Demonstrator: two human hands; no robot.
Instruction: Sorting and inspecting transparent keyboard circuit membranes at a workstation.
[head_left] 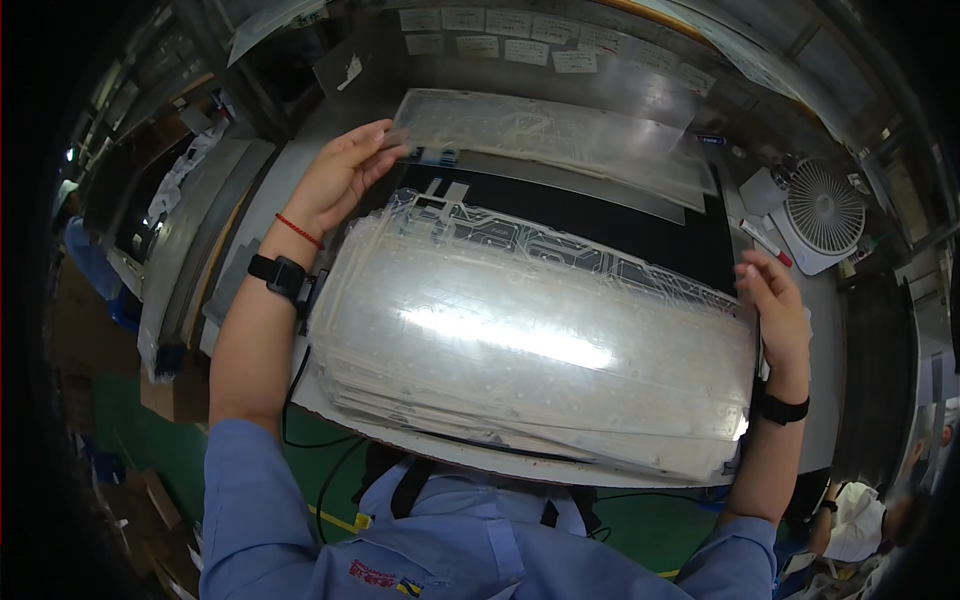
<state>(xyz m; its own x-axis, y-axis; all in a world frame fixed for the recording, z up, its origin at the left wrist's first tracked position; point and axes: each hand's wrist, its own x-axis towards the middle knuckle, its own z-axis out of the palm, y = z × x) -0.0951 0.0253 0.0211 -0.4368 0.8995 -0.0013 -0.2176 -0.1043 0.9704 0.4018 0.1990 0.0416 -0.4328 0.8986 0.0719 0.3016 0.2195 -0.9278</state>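
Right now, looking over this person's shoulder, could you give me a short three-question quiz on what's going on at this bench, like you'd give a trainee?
1. True or false: the left hand pinches the corner of a clear sheet lifted above the bench.
2. Multiple choice: what lies nearest the right hand? A) a steel wrench B) the right edge of the stack of clear printed sheets C) a coffee mug
3. Fill in: the small white appliance at the bench's far right is a ____.

Key: 1 true; 2 B; 3 fan
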